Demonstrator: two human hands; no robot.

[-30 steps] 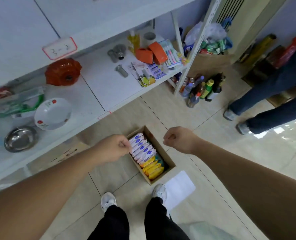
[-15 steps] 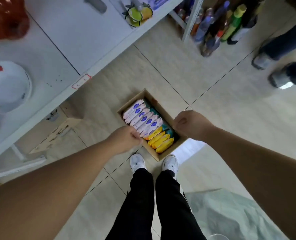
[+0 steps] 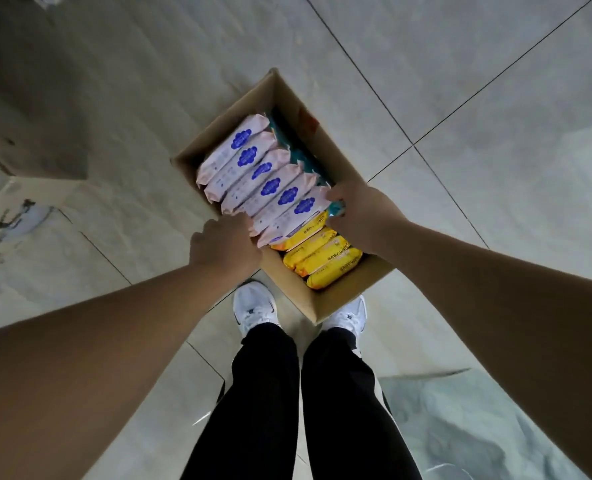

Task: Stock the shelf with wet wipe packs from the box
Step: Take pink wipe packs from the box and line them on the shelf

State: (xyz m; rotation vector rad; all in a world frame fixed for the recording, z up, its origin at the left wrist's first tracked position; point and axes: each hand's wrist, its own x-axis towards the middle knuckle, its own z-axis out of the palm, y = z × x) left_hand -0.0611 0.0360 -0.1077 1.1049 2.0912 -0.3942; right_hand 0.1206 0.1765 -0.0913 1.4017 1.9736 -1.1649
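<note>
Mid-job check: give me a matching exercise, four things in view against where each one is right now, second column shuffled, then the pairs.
Things
1. pink wet wipe packs
2. yellow baby wipe packs
3. left hand
4. right hand

Places
A. near end of the cardboard box, by the white shoes
B. at the right end of the nearest pink pack
C. in a row along the box's far and middle part
D. at the left ends of the nearest pink packs

Pairs: 1-C, 2-A, 3-D, 4-B

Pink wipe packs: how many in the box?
6 pink packs, one slanted row along the box's left side, far end to nearest pack, between left hand and right hand. Others may lie underneath.
</note>
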